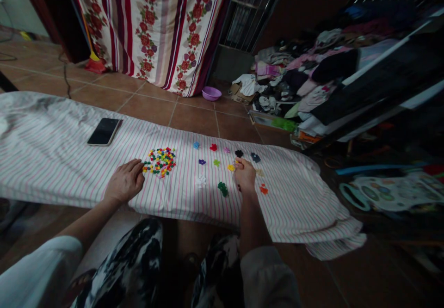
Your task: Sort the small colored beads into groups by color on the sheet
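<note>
Sorting the mixed pile (161, 163) at left by colour, apparently, the right hand (244, 175) curls just beside the yellow cluster (231, 168), whether gripping anything I cannot tell, placing calling for a light touch, while the left hand (125, 180) lies loose at the pile's edge.

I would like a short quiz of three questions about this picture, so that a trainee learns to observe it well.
1. Which hand is beside the spread of mixed-colour pieces?
2. True or false: the phone lies on the striped cloth.
3. Which of these clusters is closest to the right hand: A) light blue; B) white; C) yellow?

Key: 1. The left hand. 2. True. 3. C, the yellow cluster.
</note>
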A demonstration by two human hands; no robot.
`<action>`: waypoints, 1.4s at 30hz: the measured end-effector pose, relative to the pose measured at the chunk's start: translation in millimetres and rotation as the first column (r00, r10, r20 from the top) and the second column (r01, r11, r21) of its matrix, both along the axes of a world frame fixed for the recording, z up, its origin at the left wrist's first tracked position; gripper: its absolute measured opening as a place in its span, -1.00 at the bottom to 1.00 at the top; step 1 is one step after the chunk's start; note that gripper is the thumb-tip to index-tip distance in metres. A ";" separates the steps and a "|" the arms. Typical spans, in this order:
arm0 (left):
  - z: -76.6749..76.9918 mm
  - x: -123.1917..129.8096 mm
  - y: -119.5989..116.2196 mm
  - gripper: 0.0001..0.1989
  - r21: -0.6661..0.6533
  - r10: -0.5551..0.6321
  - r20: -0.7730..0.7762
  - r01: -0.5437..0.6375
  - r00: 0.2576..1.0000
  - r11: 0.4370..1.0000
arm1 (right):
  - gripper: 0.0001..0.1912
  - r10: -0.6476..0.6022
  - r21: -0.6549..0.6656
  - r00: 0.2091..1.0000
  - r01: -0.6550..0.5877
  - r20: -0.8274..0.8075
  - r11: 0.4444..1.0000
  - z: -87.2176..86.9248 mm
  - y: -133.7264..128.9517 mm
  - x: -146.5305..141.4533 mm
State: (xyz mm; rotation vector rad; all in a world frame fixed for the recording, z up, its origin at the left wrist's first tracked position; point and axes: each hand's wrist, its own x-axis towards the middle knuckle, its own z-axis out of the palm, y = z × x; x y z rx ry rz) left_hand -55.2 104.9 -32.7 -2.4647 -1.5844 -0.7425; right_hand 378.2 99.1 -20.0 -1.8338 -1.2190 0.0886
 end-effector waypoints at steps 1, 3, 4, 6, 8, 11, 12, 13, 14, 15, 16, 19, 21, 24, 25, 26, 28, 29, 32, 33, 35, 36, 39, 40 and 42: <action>0.0 0.0 0.0 -0.60 -0.003 0.000 0.003 0.000 1.000 1.000 | -0.61 -0.004 -0.017 1.000 0.004 -0.003 1.000 -1.2 -0.7 1.3; 0.1 0.0 0.0 -0.60 -0.006 0.001 0.008 -0.001 1.000 1.000 | -0.59 -0.016 -0.060 1.000 0.017 0.008 0.998 -2.6 -1.8 2.4; 0.0 0.0 -0.1 -0.60 -0.008 0.001 0.010 -0.001 1.000 1.000 | -0.59 -0.022 -0.085 1.000 0.024 0.020 0.996 -3.0 -2.3 2.4; -0.2 -0.1 -0.1 -0.61 -0.009 0.000 0.017 0.000 1.000 1.000 | -0.59 -0.031 -0.144 0.998 0.038 0.052 0.989 -3.3 -3.1 1.7; -0.6 -0.3 0.0 -0.61 -0.009 -0.005 0.031 0.005 1.000 1.000 | -0.60 -0.025 -0.206 0.996 0.041 0.080 0.978 -3.5 -3.4 0.9; -1.6 -0.7 0.4 -0.61 -0.011 -0.011 0.053 0.012 0.999 1.000 | -0.59 0.004 -0.257 0.994 0.023 0.106 0.966 -4.3 -2.9 -0.2; -1.8 -0.8 0.6 -0.61 -0.012 -0.012 0.054 0.012 0.998 1.000 | -0.58 0.011 -0.260 0.994 0.018 0.112 0.966 -4.6 -2.7 -0.6; -2.0 -0.9 0.6 -0.60 -0.013 -0.012 0.052 0.012 0.999 1.000 | -0.58 0.014 -0.259 0.993 0.017 0.117 0.966 -4.8 -2.5 -0.9; -1.9 -0.9 0.7 -0.60 -0.014 -0.011 0.048 0.012 0.999 1.000 | -0.58 0.013 -0.257 0.993 0.018 0.119 0.966 -5.0 -2.3 -1.3; -1.7 -0.9 0.6 -0.60 -0.017 -0.012 0.045 0.013 0.999 1.000 | -0.59 0.011 -0.257 0.993 0.021 0.121 0.966 -5.0 -2.3 -1.7; -1.4 -0.8 0.6 -0.60 -0.021 -0.012 0.043 0.013 0.999 1.000 | -0.59 0.010 -0.257 0.992 0.022 0.122 0.966 -4.9 -2.3 -2.1; -0.3 -0.5 0.3 -0.59 -0.033 -0.013 0.047 0.015 0.999 0.999 | -0.59 0.009 -0.268 0.994 0.021 0.111 0.963 -3.8 -2.7 -2.9; 0.0 -0.3 0.3 -0.59 -0.031 -0.008 0.048 0.010 0.999 0.999 | -0.58 0.008 -0.285 0.995 0.019 0.095 0.958 -3.0 -2.8 -3.1; -0.1 -0.1 0.2 -0.60 -0.021 -0.001 0.035 0.002 0.999 1.000 | -0.57 0.001 -0.311 0.998 0.020 0.068 0.950 -2.6 -2.1 -3.6; 0.0 -0.1 0.2 -0.59 -0.018 -0.001 0.030 0.001 1.000 1.000 | -0.57 0.001 -0.313 0.998 0.018 0.060 0.950 -2.7 -1.7 -3.9; 0.0 -0.2 0.2 -0.59 -0.018 -0.002 0.024 0.002 1.000 1.000 | -0.56 0.001 -0.313 0.999 0.015 0.051 0.950 -3.0 -1.2 -4.2; 0.2 -0.3 0.2 -0.59 -0.022 -0.004 0.018 0.004 1.000 1.000 | -0.54 -0.001 -0.312 0.999 0.014 0.040 0.950 -3.8 -0.4 -4.6; 0.2 -0.4 0.2 -0.59 -0.024 -0.004 0.018 0.004 1.000 1.000 | -0.53 -0.004 -0.313 0.999 0.016 0.038 0.950 -4.5 -0.1 -4.6; -0.5 -0.6 0.4 -0.60 -0.024 -0.001 0.027 0.001 1.000 1.000 | -0.55 -0.009 -0.315 1.000 0.017 0.027 0.949 -6.7 0.1 -3.2; -0.9 -0.6 0.5 -0.60 -0.023 0.001 0.030 0.000 1.000 1.000 | -0.55 -0.006 -0.309 1.000 0.012 0.018 0.951 -7.4 0.0 -2.5; -1.7 -0.5 0.6 -0.60 -0.022 0.003 0.035 -0.002 0.999 1.000 | -0.56 -0.002 -0.293 1.000 0.004 0.007 0.956 -8.6 -0.2 -1.2; -1.8 -0.5 0.6 -0.61 -0.022 0.003 0.037 -0.002 0.999 1.000 | -0.55 -0.003 -0.288 1.000 0.005 0.009 0.958 -9.0 -0.2 -0.9; -1.3 -0.3 0.5 -0.60 -0.024 0.001 0.038 0.000 0.999 1.000 | -0.55 -0.011 -0.293 0.999 0.023 0.043 0.956 -9.3 0.6 -1.6; -0.8 -0.2 0.4 -0.60 -0.024 0.000 0.038 0.001 0.999 1.000 | -0.55 -0.010 -0.296 0.998 0.027 0.057 0.955 -9.3 1.1 -2.2; 0.0 -0.3 0.3 -0.60 -0.019 -0.003 0.035 0.003 0.999 1.000 | -0.54 -0.004 -0.305 0.997 0.028 0.082 0.952 -9.2 2.1 -3.6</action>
